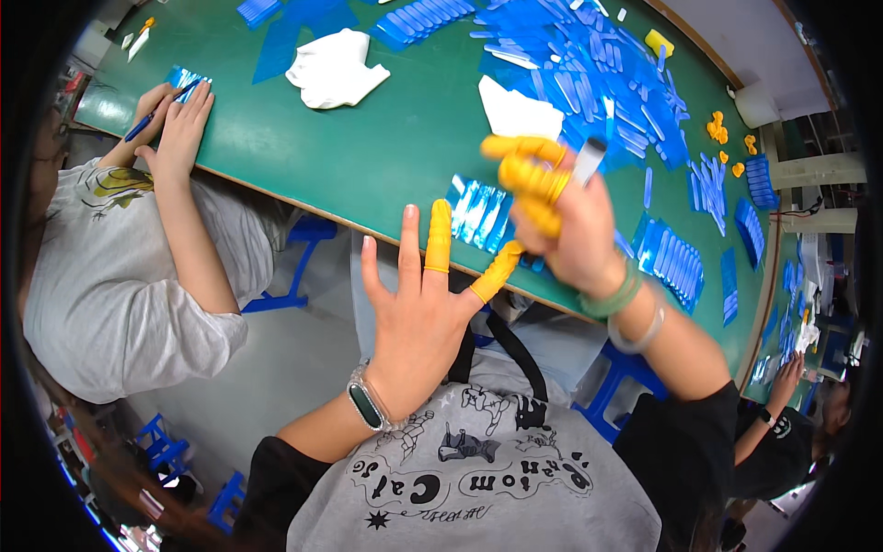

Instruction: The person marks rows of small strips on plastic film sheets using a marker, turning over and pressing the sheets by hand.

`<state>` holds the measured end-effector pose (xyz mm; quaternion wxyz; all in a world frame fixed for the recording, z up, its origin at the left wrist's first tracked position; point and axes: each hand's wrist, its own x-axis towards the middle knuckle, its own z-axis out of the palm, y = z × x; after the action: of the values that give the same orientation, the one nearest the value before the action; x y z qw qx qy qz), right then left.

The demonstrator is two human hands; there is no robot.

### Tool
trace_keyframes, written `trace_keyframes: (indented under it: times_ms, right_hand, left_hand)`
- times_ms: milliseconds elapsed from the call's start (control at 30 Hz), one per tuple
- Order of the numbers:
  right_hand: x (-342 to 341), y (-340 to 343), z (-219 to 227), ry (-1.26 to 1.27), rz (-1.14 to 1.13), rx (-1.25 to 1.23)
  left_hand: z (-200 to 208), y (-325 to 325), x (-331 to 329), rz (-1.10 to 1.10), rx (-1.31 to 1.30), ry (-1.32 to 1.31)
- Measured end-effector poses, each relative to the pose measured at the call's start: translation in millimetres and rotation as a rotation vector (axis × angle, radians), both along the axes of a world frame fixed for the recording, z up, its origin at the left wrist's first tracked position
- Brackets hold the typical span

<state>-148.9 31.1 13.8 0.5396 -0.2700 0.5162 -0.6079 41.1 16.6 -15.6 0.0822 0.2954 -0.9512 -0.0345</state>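
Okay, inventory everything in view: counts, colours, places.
Table: one, green, upper middle
Loose strips: many, blue, upper right
Strip sheets: several, blue, upper and right table
Shiny film: one piece, blue, near table edge
Cloths: two, white, upper table
Block: one, yellow, upper right
Loose finger cots: several, orange, right and upper left
Co-workers: at least two, grey and black clothing, left and right
Pen: one, blue, with left co-worker
Stools: several, blue, below table
Flat-tipped tool: one, grey, right of centre
Watches: two, dark-faced, own left wrist, right co-worker
Bracelets: two, green and whitish, right wrist
Top: one, grey printed, torso
Left hand: one, two yellow finger cots, spread, centre
Right hand: one, yellow finger cots, holding tool
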Motion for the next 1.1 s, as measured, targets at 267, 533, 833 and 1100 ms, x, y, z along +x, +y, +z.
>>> trace_keyframes:
  times_ms: [267, 533, 833, 1100]
  right_hand:
    - [-19, -6, -9, -0.023, -0.191, -0.086]
    - [-33, -17, -1, -0.065, -0.111, -0.189]
    - [-30, -7, 2, -0.050, -0.130, -0.093]
    - [-22, 3, -6, -0.048, -0.050, -0.087]
  left_hand:
    - [1, 0, -1, -0.001, 0.000, -0.004]
    - [3, -3, -4, 0.002, -0.025, -0.030]
    - [-3, 0, -4, -0.001, -0.016, 0.001]
    - [-2, 1, -7, 0.001, -0.083, -0.041]
